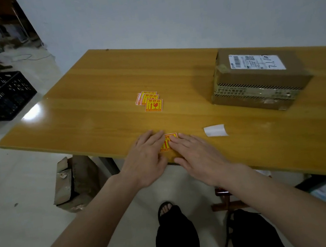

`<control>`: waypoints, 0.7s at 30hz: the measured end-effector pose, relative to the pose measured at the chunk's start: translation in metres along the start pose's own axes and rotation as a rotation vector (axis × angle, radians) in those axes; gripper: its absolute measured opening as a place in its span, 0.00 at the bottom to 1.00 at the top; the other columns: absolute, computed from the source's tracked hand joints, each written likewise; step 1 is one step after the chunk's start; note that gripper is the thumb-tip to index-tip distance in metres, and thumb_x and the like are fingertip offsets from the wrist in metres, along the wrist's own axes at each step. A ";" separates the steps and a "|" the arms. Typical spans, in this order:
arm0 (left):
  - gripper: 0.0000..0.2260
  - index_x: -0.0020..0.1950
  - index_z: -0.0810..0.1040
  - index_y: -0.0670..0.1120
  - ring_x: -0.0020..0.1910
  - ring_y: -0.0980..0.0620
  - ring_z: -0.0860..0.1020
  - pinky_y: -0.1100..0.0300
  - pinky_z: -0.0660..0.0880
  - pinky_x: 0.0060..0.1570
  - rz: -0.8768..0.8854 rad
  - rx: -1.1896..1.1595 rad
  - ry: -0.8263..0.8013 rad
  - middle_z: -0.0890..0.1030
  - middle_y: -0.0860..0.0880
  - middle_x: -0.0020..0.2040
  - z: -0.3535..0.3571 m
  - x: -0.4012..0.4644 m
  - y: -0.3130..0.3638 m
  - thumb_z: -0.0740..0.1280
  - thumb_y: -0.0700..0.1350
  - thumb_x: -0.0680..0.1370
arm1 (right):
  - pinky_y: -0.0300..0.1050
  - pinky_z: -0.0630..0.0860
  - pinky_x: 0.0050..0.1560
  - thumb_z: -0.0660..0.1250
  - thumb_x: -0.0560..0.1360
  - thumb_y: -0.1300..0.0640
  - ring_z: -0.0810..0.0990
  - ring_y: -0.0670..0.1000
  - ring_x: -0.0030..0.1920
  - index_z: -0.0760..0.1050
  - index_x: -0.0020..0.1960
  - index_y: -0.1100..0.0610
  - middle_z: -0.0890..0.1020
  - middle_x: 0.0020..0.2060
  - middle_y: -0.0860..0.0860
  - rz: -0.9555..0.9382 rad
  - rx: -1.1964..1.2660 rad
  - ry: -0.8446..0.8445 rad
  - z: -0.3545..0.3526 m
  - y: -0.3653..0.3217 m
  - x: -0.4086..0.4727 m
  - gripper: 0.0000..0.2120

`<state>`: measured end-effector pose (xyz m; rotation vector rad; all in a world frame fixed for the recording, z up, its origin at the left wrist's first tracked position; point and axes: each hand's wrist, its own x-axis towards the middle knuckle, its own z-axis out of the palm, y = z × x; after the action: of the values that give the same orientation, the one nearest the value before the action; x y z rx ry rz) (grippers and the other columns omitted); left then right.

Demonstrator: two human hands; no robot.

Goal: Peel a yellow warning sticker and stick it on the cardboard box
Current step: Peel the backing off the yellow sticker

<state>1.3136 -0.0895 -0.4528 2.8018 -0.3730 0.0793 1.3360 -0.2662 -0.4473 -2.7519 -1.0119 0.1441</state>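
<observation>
Sticker, yellow with red print, is seen lying flat on the wooden table close to its near edge, partly covered from both sides. It is flanked by the left hand, laid palm down with fingers extended and held together, fingertips at the sticker's left edge. The right hand is likewise laid flat, fingers straight and slightly spread, with the fingertips resting on the sticker's upper right part. Nothing is gripped by either hand; both are pressed open against the surface.

Just right of the right hand, a white backing paper is noted, one edge slightly curled. Farther back, near the table's middle, a small fanned stack of stickers of the same yellow and red design is observed, well apart from the hands.

The cardboard box is placed at the far right of the table, closed, with a white shipping label on top and striped tape along its front face.

On the floor to the left, a black plastic crate is recorded, and below the table's edge an open carton.
</observation>
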 end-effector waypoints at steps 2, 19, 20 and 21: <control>0.32 0.73 0.62 0.44 0.75 0.47 0.57 0.50 0.56 0.73 0.041 0.055 -0.003 0.64 0.50 0.75 0.004 -0.008 0.004 0.51 0.56 0.71 | 0.47 0.51 0.75 0.58 0.79 0.53 0.56 0.50 0.76 0.60 0.74 0.56 0.61 0.75 0.50 -0.012 0.055 0.051 0.006 0.000 -0.010 0.24; 0.01 0.39 0.84 0.46 0.37 0.57 0.80 0.68 0.74 0.39 -0.270 -0.688 0.284 0.83 0.54 0.36 -0.008 -0.031 0.101 0.74 0.41 0.71 | 0.51 0.76 0.45 0.70 0.72 0.61 0.77 0.53 0.43 0.81 0.42 0.60 0.82 0.39 0.51 0.354 0.677 0.540 -0.013 -0.004 -0.080 0.02; 0.03 0.39 0.83 0.47 0.37 0.57 0.81 0.68 0.75 0.39 -0.295 -0.775 0.248 0.84 0.53 0.36 -0.008 -0.031 0.108 0.74 0.39 0.70 | 0.53 0.76 0.45 0.70 0.72 0.61 0.78 0.53 0.42 0.81 0.41 0.59 0.82 0.38 0.51 0.401 0.759 0.529 -0.017 -0.004 -0.085 0.02; 0.05 0.39 0.83 0.48 0.37 0.58 0.81 0.67 0.76 0.39 -0.313 -0.834 0.227 0.84 0.53 0.37 -0.008 -0.030 0.113 0.74 0.38 0.70 | 0.53 0.76 0.44 0.71 0.72 0.60 0.79 0.52 0.40 0.81 0.40 0.58 0.82 0.37 0.50 0.434 0.813 0.520 -0.021 -0.003 -0.090 0.02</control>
<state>1.2547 -0.1831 -0.4148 1.9647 0.0869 0.1319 1.2694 -0.3258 -0.4244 -2.0285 -0.1401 -0.0832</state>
